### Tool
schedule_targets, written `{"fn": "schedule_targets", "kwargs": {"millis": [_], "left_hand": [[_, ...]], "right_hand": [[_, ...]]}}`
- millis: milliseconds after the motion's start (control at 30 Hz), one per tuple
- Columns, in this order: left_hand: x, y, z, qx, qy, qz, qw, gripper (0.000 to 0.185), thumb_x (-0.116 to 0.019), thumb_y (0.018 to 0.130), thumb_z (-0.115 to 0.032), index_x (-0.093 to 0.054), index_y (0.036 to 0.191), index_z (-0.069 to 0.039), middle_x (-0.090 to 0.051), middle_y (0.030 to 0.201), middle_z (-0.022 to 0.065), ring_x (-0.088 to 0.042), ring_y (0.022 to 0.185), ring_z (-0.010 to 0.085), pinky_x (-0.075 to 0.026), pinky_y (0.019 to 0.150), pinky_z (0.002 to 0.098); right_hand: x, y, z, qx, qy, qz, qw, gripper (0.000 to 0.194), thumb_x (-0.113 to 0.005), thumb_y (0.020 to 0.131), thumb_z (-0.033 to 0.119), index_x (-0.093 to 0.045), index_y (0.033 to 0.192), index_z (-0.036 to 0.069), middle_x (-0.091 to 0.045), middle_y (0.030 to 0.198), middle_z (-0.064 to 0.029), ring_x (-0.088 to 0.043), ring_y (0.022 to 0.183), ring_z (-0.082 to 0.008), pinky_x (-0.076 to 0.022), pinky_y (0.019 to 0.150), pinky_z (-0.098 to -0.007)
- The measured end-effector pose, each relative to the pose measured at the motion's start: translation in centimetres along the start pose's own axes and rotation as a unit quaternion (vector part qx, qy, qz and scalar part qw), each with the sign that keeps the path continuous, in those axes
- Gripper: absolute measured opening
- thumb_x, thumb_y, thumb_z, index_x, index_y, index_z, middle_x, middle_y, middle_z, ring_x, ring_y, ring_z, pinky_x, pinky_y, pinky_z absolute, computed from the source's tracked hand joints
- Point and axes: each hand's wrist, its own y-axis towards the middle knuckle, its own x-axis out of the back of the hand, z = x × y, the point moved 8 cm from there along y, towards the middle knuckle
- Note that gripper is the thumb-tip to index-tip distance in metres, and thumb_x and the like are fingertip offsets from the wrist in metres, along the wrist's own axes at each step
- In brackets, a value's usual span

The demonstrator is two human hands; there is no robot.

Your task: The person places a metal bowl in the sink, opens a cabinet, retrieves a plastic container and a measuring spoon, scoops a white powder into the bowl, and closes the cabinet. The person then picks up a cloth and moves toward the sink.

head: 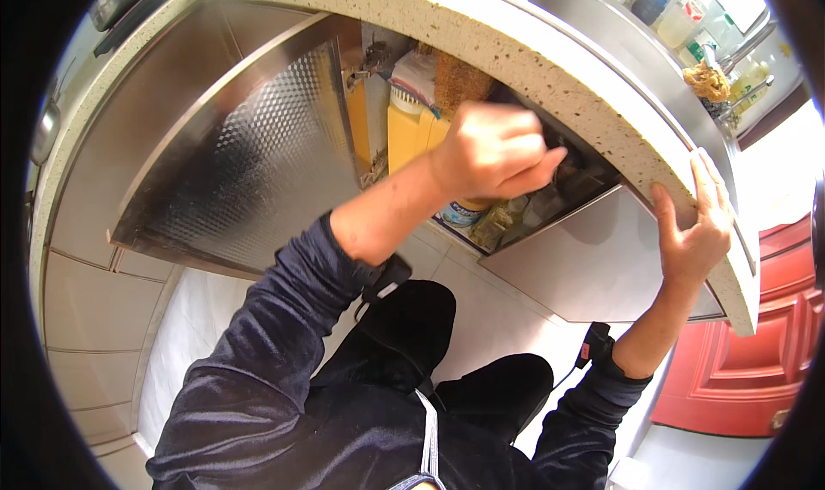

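My left hand (499,152), slightly blurred, is curled into a fist before the cupboard under the counter; I see nothing in it. Behind it stand a yellow plastic container (406,129) and a brown, rough-textured item (459,78). Below the hand is a jar with a blue label (461,213), beside a crumpled plastic bag (493,226). My right hand (696,235) rests on the edge of the speckled stone countertop (596,126), its thumb apart from the fingers.
A cupboard door with a textured metallic inner face (277,136) stands open at the left. A pale door panel (590,251) is at the right. Above are a steel sink (599,26), a tap (751,45) with a brown scrubber (707,83), and bottles. A red panelled door (747,355) stands at far right.
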Motion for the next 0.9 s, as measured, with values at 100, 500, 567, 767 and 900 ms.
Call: {"fn": "schedule_targets", "kwargs": {"millis": [100, 500, 567, 767, 900], "left_hand": [[-0.9, -11.0, 2.8, 0.231, 0.066, 0.12, 0.963, 0.031, -0.069, 0.076, -0.014, -0.049, 0.054, -0.006, -0.052, 0.056, 0.0096, -0.054, 0.049, 0.0264, -0.041, 0.043, 0.0353], [-2.5, -34.2, 8.4, 0.632, 0.158, 0.279, 0.706, 0.039, -0.077, 0.066, -0.037, -0.064, 0.081, -0.003, -0.066, 0.074, 0.0152, -0.065, 0.073, 0.0315, -0.05, 0.065, 0.0401], [-2.8, -34.6, 8.7, 0.628, 0.172, 0.345, 0.676, 0.04, -0.077, 0.064, -0.037, -0.064, 0.084, -0.004, -0.066, 0.075, 0.0143, -0.065, 0.074, 0.0316, -0.051, 0.065, 0.0405], [-2.2, -33.9, 8.3, 0.603, 0.175, 0.298, 0.719, 0.033, -0.074, 0.068, -0.035, -0.065, 0.076, -0.004, -0.065, 0.069, 0.0131, -0.065, 0.07, 0.0316, -0.051, 0.062, 0.0417], [-2.9, -34.1, 8.4, 0.581, 0.188, 0.309, 0.729, 0.031, -0.073, 0.068, -0.032, -0.064, 0.073, -0.003, -0.064, 0.068, 0.0139, -0.065, 0.07, 0.0318, -0.051, 0.063, 0.0426]], "right_hand": [[-0.2, -0.2, 0.0, 0.015, -0.004, -0.001, 1.0, 0.051, -0.076, 0.072, 0.031, -0.064, 0.115, 0.005, -0.064, 0.115, -0.0134, -0.061, 0.106, -0.0303, -0.0458, 0.092, -0.0368], [-0.5, -0.4, -0.1, 0.036, -0.022, 0.012, 0.999, 0.051, -0.074, 0.077, 0.037, -0.065, 0.114, 0.003, -0.065, 0.111, -0.0163, -0.062, 0.106, -0.0298, -0.047, 0.091, -0.0391], [-0.6, -0.5, -0.3, 0.016, -0.009, 0.008, 1.0, 0.052, -0.074, 0.076, 0.036, -0.064, 0.116, 0.003, -0.065, 0.113, -0.0161, -0.061, 0.107, -0.0301, -0.0463, 0.092, -0.0395], [0.8, -0.4, 1.7, 0.044, -0.003, -0.027, 0.999, 0.053, -0.072, 0.078, 0.033, -0.06, 0.122, 0.004, -0.063, 0.116, -0.0169, -0.059, 0.11, -0.0311, -0.044, 0.095, -0.0399], [2.4, -2.1, 5.9, 0.121, 0.06, -0.113, 0.984, 0.042, -0.068, 0.081, 0.023, -0.062, 0.115, 0.0, -0.063, 0.113, -0.0203, -0.06, 0.106, -0.0329, -0.045, 0.093, -0.0398]]}}
